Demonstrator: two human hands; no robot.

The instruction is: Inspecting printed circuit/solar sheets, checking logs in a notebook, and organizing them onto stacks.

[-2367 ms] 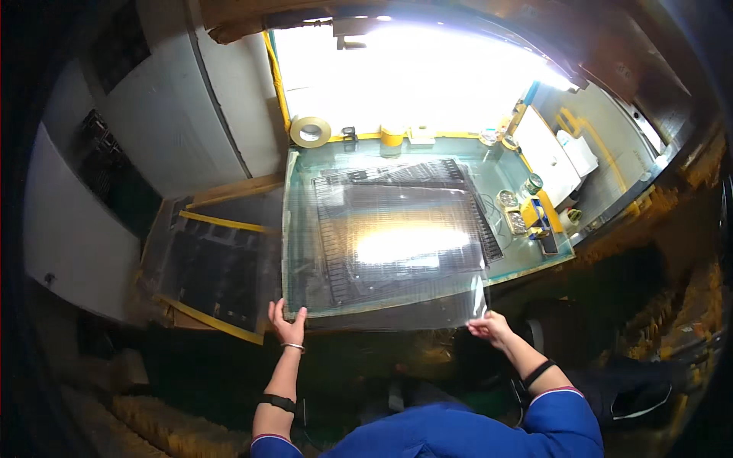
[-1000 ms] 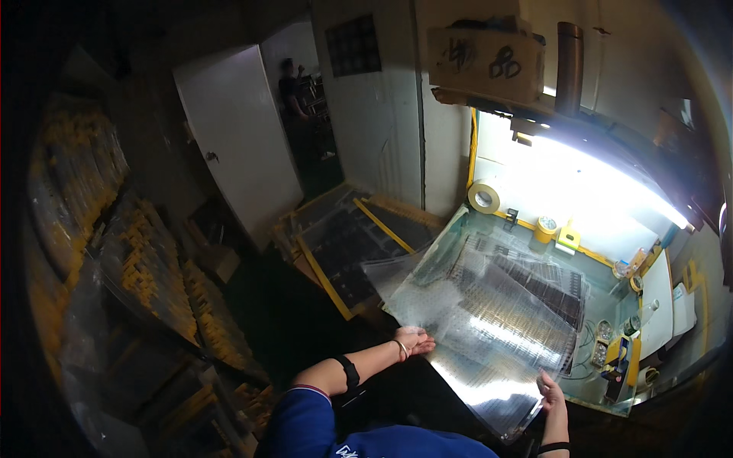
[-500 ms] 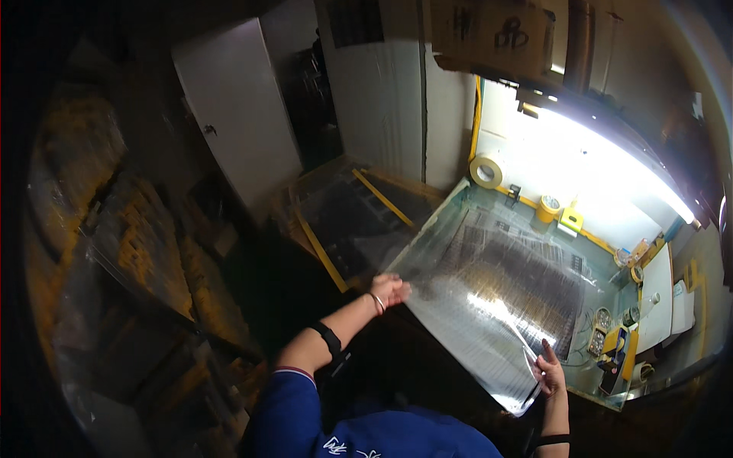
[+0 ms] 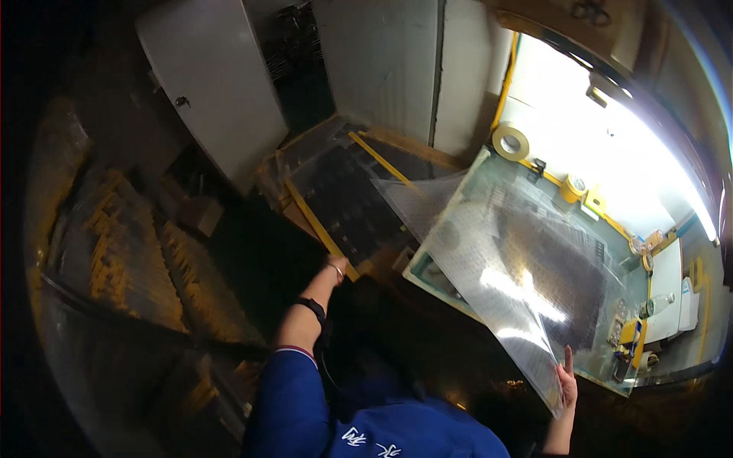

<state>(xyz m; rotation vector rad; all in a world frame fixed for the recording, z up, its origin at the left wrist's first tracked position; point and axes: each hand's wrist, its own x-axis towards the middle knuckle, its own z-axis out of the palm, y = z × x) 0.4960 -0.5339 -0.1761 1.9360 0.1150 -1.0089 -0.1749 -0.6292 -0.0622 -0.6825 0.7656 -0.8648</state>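
Observation:
My right hand [image 4: 566, 384] pinches the near corner of a large clear plastic sheet [image 4: 466, 252], its index finger pointing up. That sheet slants across the lit glass-topped table [image 4: 437, 276], and its far left corner reaches past the table's left edge. Beneath it, a dark printed sheet [image 4: 584, 305] shows through. Away from the plastic, my left hand [image 4: 337, 265] is at the near end of a yellow strip [image 4: 309, 215] along a dark flat panel [image 4: 347, 200]. Its fingers are too unclear to tell whether they touch the strip.
Along the table's back stand a tape roll [image 4: 511, 143], a yellow tub [image 4: 573, 188] and a yellow box [image 4: 595, 202]. Small items and a clear bottle [image 4: 658, 304] crowd the right side. A white door [image 4: 206, 99] stands at far left; wrapped stacks [image 4: 126, 237] lie left.
My left hand has moved left, away from the table edge to the yellow strip. The plastic sheet now extends farther left, over the dark panel. My right hand still holds its corner.

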